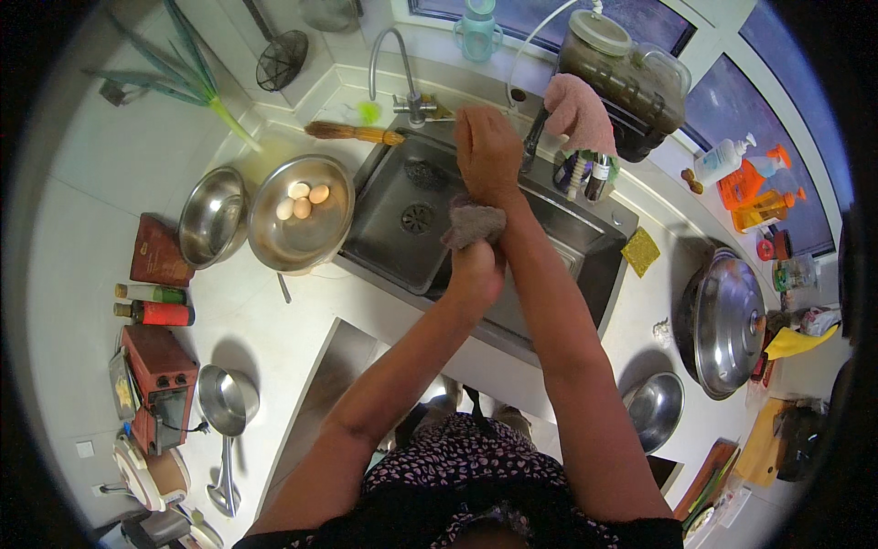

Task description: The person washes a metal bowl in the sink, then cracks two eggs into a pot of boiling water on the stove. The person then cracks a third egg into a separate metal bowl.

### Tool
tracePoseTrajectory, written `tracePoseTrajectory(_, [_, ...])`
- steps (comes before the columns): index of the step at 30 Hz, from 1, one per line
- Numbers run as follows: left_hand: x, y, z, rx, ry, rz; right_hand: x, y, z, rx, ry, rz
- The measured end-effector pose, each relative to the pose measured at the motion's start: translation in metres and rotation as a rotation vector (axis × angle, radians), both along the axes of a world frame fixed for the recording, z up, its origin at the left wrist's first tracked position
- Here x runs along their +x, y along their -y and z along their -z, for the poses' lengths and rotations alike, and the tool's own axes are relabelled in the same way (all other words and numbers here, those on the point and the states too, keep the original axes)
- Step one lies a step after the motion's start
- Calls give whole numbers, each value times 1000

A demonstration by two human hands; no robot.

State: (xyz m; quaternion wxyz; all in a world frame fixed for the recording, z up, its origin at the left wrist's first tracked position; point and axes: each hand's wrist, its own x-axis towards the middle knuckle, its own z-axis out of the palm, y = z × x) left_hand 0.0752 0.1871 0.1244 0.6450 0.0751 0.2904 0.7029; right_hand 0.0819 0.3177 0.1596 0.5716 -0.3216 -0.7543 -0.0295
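Observation:
My left hand is closed around a damp-looking greyish-brown cloth, which bunches up above the fist. The cloth lies against the wrist of my right hand. The right hand's fingers are curled, and whether any cloth is inside them is hidden. Both hands are over the dark double sink, near the divider between its basins. A drain strainer and a dark scouring pad show in the left basin.
Several eggs sit in a steel bowl left of the sink, beside another steel bowl. A faucet and a bundled brush are behind. At right are a yellow sponge, a lidded pot and a small bowl.

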Motion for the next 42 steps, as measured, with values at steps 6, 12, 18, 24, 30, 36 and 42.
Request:
tracePoseTrajectory(6, [-33,3,25,296,-244,62,37,-15,13,-42,190,136])
tracePoseTrajectory(12, [-81,5,-48,298,-31,282,70,60,-25,-1372,-204,-521])
tracePoseTrajectory(18, [-91,52,-114,342,-800,309,82,137,-138,-1153,-548,-674])
tracePoseTrajectory(24, [-65,83,-182,741,-162,616,110,222,-200,-936,-677,-688])
tracePoseTrajectory(30, [-80,100,-195,787,5,636,98,240,-209,-909,-758,-707])
tracePoseTrajectory(36, [-101,78,-155,439,87,466,45,147,-190,-980,-516,-815])
tracePoseTrajectory(42, [-115,91,7,-40,-37,278,-87,13,-122,-932,-405,-813])
